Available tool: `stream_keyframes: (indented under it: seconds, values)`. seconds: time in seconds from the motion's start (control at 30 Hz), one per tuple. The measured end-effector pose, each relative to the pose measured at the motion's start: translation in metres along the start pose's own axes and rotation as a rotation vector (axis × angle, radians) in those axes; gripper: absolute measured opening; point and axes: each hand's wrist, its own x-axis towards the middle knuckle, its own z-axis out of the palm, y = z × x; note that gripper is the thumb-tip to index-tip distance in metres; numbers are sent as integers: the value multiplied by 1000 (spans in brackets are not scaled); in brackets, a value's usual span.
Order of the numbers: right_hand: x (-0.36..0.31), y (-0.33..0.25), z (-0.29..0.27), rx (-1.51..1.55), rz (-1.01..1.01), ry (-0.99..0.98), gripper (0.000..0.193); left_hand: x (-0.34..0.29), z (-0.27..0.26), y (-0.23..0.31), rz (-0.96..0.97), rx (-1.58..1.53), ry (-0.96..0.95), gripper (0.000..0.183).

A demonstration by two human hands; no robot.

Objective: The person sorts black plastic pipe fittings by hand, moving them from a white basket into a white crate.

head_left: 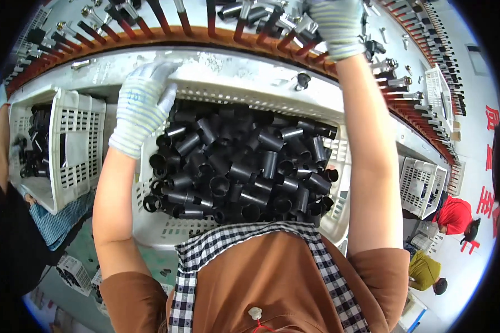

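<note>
My left hand (140, 105), in a striped knit glove, rests at the near edge of the white worktable (191, 65). Its fingers lie out with the thumb apart, and I see nothing in it. Just below it sits a white plastic basket (161, 237) heaped with short black tubes (269, 165). My right hand (338, 28), gloved the same way, reaches across the table to the loose chrome and black parts (255, 14). Its fingertips are hidden at the top of the view, so whether it holds anything does not show.
An orange-brown rack (172, 30) holding upright metal-ended rods curves along the table. A small black-and-silver piece (303, 81) lies before it. Another white basket (79, 150) stands left, beside a person's arm (0, 147). More workers and a crate (420, 186) are at the right.
</note>
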Motion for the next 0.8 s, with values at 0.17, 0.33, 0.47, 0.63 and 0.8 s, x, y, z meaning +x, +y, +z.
stream_keyframes:
  seconds: [0.17,0.33,0.47,0.63,0.8]
  values:
    - [16,-20,20,31,22,54,20,10,9,-2,-10,37,-38,36]
    - [-8,-65,-1,-59,-228,14,57,7,15,-6,139,67,104,34]
    - [-96,-92,-40,243,-185,-456,17,-8,0,8,290,-36,-45,24]
    - [-184,-123,-56,109,554,-1057,28,-10,33,26,-64,-24,-602,25]
    - [-192,-119,3,-30,605,-1320,36,-19,72,47,-332,-2,-925,55]
